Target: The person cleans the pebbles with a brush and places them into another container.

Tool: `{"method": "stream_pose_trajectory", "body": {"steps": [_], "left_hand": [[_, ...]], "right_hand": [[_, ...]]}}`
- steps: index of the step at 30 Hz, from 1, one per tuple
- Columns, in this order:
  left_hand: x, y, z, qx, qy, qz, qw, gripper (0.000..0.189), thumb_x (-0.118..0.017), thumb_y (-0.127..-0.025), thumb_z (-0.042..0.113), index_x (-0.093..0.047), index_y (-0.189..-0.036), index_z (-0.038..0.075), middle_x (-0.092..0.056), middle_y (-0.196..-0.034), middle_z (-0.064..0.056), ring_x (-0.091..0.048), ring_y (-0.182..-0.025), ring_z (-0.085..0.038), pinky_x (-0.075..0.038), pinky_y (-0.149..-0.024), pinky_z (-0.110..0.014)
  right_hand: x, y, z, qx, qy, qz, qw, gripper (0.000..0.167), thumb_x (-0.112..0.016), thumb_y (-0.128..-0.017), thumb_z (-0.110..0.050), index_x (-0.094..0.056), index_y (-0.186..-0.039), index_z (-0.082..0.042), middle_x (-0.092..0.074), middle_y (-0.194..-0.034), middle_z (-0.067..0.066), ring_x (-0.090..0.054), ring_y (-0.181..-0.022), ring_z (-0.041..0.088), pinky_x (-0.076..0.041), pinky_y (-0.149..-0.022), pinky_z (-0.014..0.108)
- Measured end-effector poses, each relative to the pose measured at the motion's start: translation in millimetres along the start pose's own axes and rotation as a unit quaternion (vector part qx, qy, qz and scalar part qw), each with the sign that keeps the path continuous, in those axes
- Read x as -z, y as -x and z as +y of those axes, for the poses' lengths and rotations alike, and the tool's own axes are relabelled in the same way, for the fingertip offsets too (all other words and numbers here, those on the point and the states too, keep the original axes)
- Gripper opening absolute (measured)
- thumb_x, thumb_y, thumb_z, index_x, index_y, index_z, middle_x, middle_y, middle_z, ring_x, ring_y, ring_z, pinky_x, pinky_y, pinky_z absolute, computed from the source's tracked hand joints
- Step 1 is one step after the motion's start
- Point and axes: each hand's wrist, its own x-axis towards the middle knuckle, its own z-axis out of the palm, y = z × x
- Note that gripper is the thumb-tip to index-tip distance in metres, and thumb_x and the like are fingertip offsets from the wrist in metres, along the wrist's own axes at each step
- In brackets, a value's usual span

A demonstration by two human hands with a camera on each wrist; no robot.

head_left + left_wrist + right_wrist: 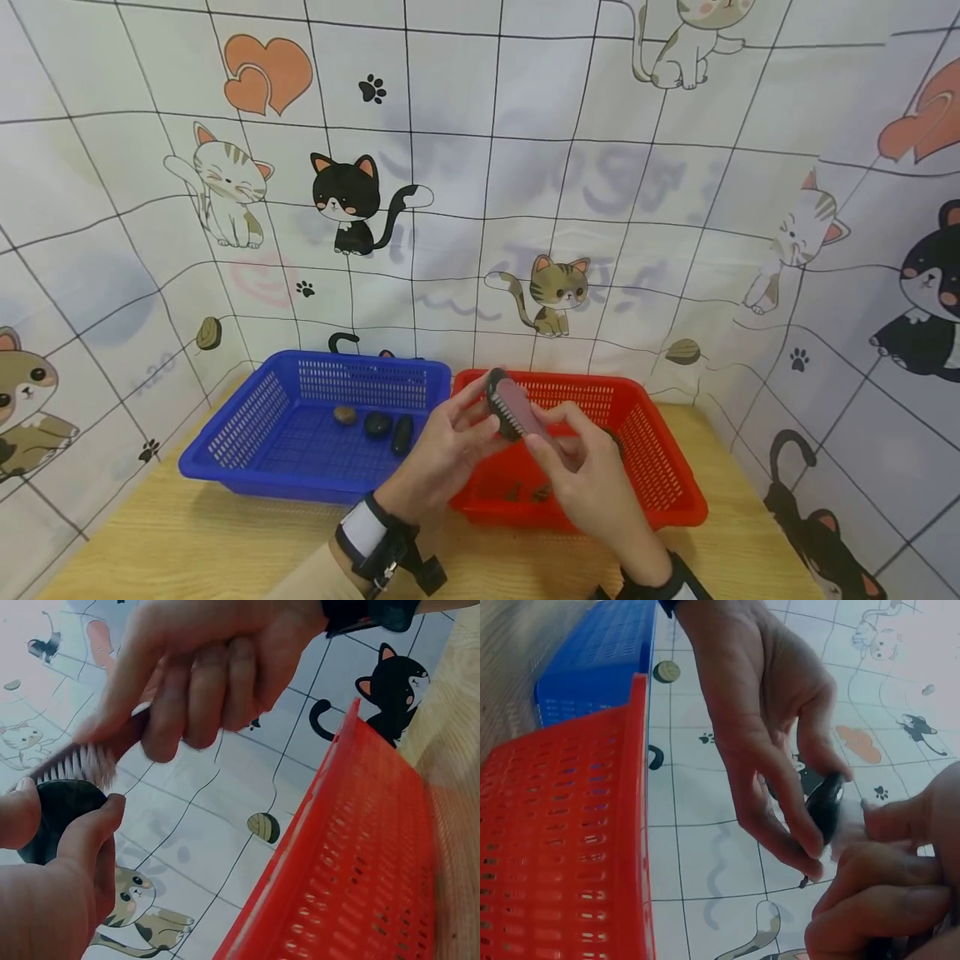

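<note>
In front of the red basket, my left hand holds a smooth dark stone between thumb and fingertips. My right hand grips a small brush with a pinkish-brown back and white bristles. Those bristles touch the stone's upper side in the left wrist view. Seen from the right wrist, the left hand's fingers pinch the stone by its edges, and the brush there is blurred and partly hidden by the right hand.
A blue basket at left holds a small brown stone, a round dark stone and a long dark stone. The red basket contains some small dark pieces, partly hidden by my hands. Both stand on a wooden table before a cat-patterned cloth.
</note>
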Motion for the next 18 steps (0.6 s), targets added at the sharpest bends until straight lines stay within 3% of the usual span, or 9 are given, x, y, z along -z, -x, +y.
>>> {"method": "stream_pose_trajectory", "body": {"steps": [4, 9, 13, 18], "left_hand": [[-0.9, -0.2, -3.6, 0.002, -0.001, -0.021, 0.9998, 0.08, -0.068, -0.118, 0.015, -0.027, -0.187, 0.018, -0.037, -0.19, -0.018, -0.051, -0.17, -0.036, -0.057, -0.128, -0.05], [1.8, -1.3, -3.3, -0.006, -0.012, -0.008, 0.9999, 0.076, -0.061, -0.12, 0.008, -0.026, -0.187, 0.014, -0.038, -0.19, -0.018, -0.049, -0.171, -0.038, -0.055, -0.129, -0.05], [1.7, -0.5, -3.3, 0.002, -0.013, -0.007, 0.9999, 0.076, -0.061, -0.12, 0.008, -0.026, -0.187, 0.014, -0.04, -0.189, -0.02, -0.051, -0.17, -0.036, -0.053, -0.132, -0.051], [-4.0, 1.6, -4.7, 0.024, 0.002, -0.01, 0.9997, 0.077, -0.068, -0.118, 0.015, -0.03, -0.186, 0.015, -0.04, -0.189, -0.021, -0.052, -0.17, -0.039, -0.055, -0.129, -0.052]], "right_hand": [[0.8, -3.1, 0.7, -0.027, 0.026, 0.033, 0.9988, 0.032, -0.082, -0.111, -0.022, -0.07, -0.14, -0.015, -0.077, -0.154, 0.018, -0.09, -0.113, 0.03, -0.067, -0.072, 0.026], [9.5, -4.0, -1.5, -0.066, 0.024, -0.002, 0.9975, 0.03, -0.082, -0.111, -0.026, -0.07, -0.137, -0.015, -0.077, -0.154, 0.017, -0.084, -0.093, 0.021, -0.057, -0.058, 0.027], [7.7, -1.4, -2.8, -0.038, -0.008, -0.029, 0.9988, 0.03, -0.082, -0.112, -0.024, -0.069, -0.135, -0.011, -0.075, -0.156, 0.021, -0.082, -0.087, 0.016, -0.059, -0.058, 0.027], [2.3, -3.1, -0.7, -0.03, 0.007, 0.015, 0.9994, 0.033, -0.082, -0.111, -0.022, -0.071, -0.141, -0.012, -0.079, -0.146, 0.021, -0.088, -0.095, 0.021, -0.061, -0.061, 0.028]]}}
